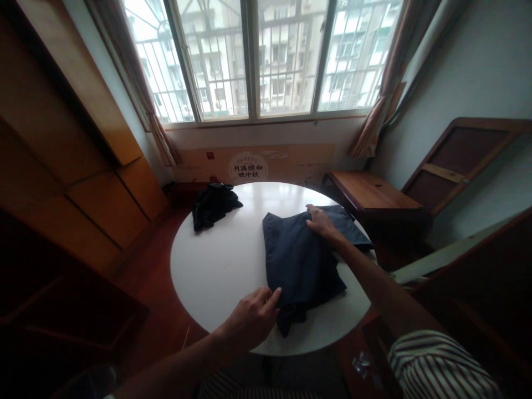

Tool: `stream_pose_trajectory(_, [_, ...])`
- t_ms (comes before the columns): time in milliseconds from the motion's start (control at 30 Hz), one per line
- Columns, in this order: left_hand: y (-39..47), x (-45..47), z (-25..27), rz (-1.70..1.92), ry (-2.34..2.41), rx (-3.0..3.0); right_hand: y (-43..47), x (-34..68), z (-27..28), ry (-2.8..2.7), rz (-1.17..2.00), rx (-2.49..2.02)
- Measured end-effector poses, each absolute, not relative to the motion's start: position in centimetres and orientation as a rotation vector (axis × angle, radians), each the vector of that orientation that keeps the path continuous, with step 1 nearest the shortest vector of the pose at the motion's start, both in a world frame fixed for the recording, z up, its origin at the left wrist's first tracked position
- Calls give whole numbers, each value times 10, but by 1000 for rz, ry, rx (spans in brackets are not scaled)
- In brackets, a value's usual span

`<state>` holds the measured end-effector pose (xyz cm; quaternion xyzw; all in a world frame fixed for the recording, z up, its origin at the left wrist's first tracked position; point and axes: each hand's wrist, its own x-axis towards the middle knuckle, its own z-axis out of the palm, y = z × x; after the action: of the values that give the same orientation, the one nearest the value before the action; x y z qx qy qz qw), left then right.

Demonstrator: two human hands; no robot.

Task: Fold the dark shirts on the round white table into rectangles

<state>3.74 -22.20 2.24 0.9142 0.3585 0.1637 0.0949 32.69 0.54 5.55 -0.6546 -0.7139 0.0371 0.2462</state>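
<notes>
A dark blue-grey garment [293, 255] lies partly folded on the right half of a round white table [220, 277]; its exact kind cannot be made out. At its near left corner, my left hand [255, 315] is closed, pinching the edge between thumb and fingers. My right hand [322, 223] rests on the far part of the cloth, thumb and fingers apart. One section of the garment spreads right beyond that hand to the table's rim. Darker cloth pokes out under the near edge, beside my left hand.
A crumpled black garment [214, 205] lies at the table's far left. Behind the table's right side stands a wooden side table [369, 188], with a framed wooden panel [465, 160] leaning on the wall. Wooden cabinets [95, 205] line the left; a barred window [270, 61] is ahead.
</notes>
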Motion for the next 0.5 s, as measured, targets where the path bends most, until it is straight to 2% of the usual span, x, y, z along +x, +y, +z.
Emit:
stream_pose_trajectory(100, [-224,45,21,440,1119,2710,8,311,61,-2020,-65,-1748])
stream_pose_trajectory(267, [-223,55,23,242,1114,2752,39,265,67,-2275,245,-1563])
stream_pose_trajectory(500, [-212,53,27,73,746,3008,76,215,58,-2420,333,-1488])
